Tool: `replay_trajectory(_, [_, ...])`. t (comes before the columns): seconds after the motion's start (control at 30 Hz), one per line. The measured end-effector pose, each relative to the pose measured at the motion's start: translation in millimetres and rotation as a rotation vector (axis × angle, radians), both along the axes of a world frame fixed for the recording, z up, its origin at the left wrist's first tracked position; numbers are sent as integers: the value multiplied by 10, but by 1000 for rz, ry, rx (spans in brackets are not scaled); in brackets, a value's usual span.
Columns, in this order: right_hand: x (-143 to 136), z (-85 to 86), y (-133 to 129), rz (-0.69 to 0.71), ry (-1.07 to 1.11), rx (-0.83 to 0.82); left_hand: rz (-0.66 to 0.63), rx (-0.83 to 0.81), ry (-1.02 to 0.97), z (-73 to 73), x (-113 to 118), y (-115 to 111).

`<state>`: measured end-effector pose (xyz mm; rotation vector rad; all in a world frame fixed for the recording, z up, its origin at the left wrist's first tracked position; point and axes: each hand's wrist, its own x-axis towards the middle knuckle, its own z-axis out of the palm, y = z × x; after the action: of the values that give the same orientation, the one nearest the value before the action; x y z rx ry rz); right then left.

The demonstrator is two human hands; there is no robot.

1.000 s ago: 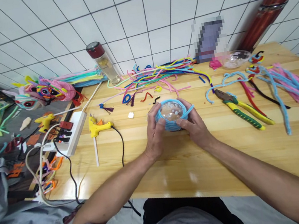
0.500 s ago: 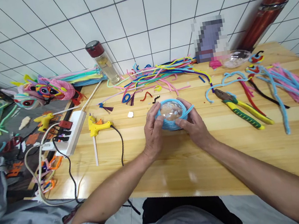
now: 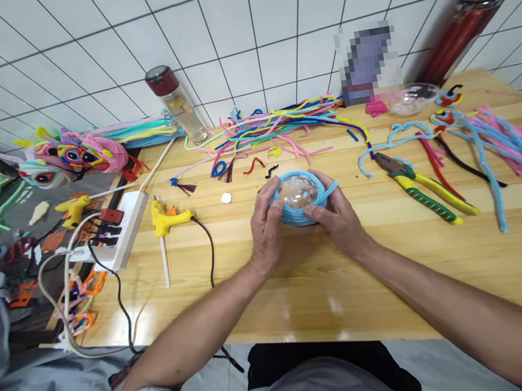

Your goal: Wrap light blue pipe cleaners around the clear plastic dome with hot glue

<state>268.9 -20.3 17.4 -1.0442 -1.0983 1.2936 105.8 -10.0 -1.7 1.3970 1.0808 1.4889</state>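
Left hand [image 3: 266, 224]: curled round the clear dome [image 3: 296, 191], thumb on its blue cord wrap [image 3: 296, 217];
Right hand [image 3: 340, 215]: clasping the opposite side, thumb at the wrap's front;
Dome's place: between both hands, over the desk [image 3: 309, 301]; contact unclear

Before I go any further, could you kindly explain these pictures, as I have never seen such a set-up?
There is no machine here: these are a person's left hand and right hand, both bare, filmed by a camera worn on the head and looking forward and down. Together they hold a clear rounded shell ringed by light-blue fuzzy cord, with a loose end sticking out by the right hand. On the wooden table, a yellow glue gun lies to the left, pliers to the right, and a pile of colourful fuzzy stems at the back, beside a lidded bottle.
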Motion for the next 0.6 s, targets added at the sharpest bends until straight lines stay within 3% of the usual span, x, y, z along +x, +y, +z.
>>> replay_trajectory(0.6, [-15, -20, -7, -4, -5, 4, -23, -48, 2, -4, 1, -25])
